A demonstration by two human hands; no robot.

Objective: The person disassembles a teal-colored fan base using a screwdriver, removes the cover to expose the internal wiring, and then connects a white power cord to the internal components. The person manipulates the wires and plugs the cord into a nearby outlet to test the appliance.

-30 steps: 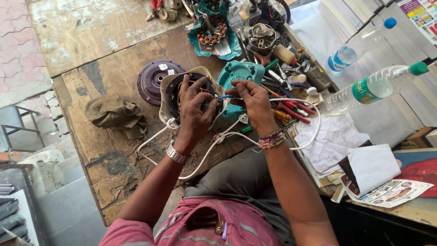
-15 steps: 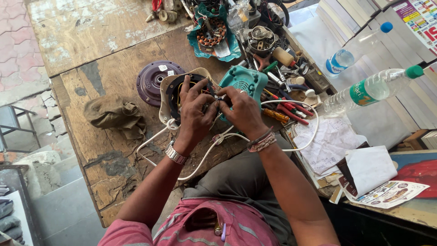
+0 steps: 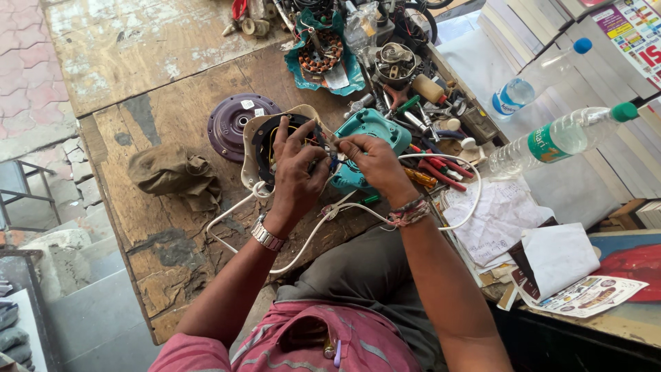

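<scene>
A: Both hands were up over the cream motor housing (image 3: 256, 148), which sat flat on the wooden bench (image 3: 158, 227). Prob. so the open face pointed up & the windings stayed reachable.

B: Left hand (image 3: 297, 172)?

A: Fingers curled in, tips pinched on thin wires (image 3: 329, 153) at the housing's rim. Closed grip, small stuff only.

B: And the right hand (image 3: 372, 162)?

A: Same deal, thumb & forefinger nipped shut on the wire ends, meeting the left's tips. The two pinches nearly touched, so the join sat right between them, just above the housing's right edge.

B: Teal cover (image 3: 368, 131)?

A: Lay under the right hand, beside the housing. The white cord (image 3: 296, 238) looped slack toward the person's lap, so no pull on the join. Purple disc (image 3: 231, 124) sat parked behind the housing, the olive rag (image 3: 175, 176) to the left, both untouched.
</scene>
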